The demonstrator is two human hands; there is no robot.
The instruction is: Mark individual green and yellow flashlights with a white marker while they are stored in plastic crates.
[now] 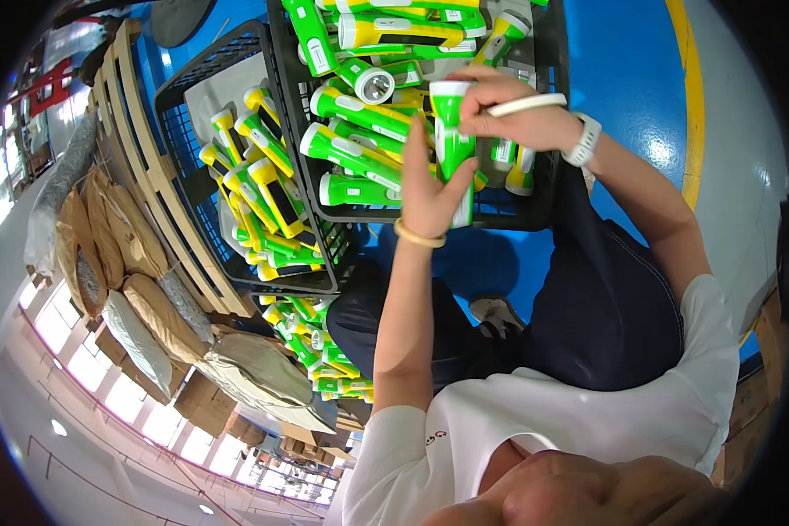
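Observation:
Above the black crate, my left hand (pixel 431 195) grips a green flashlight (pixel 450 145) with a white head rim, its thumb on one side and its fingers on the other. The flashlight stands nearly lengthwise in view, head end away from me. My right hand (pixel 522 116) is closed round a slim white pen-like tool (pixel 528 104), which lies across the hand toward the wrist. The right fingertips touch or nearly touch the flashlight's upper body; the tool's working end is hidden there. Beneath both hands lie loose green flashlights (pixel 351 151), along with yellow-and-green ones (pixel 401 32).
The black crate's rim (pixel 517 215) runs just in front of my knees. To its left stands a second black crate (pixel 168 110) of flashlights, with more flashlights (pixel 311 337) below. Wooden slats (pixel 140 140) and brown sacks (pixel 162 316) lie farther left. A yellow line (pixel 691 105) crosses the floor at right.

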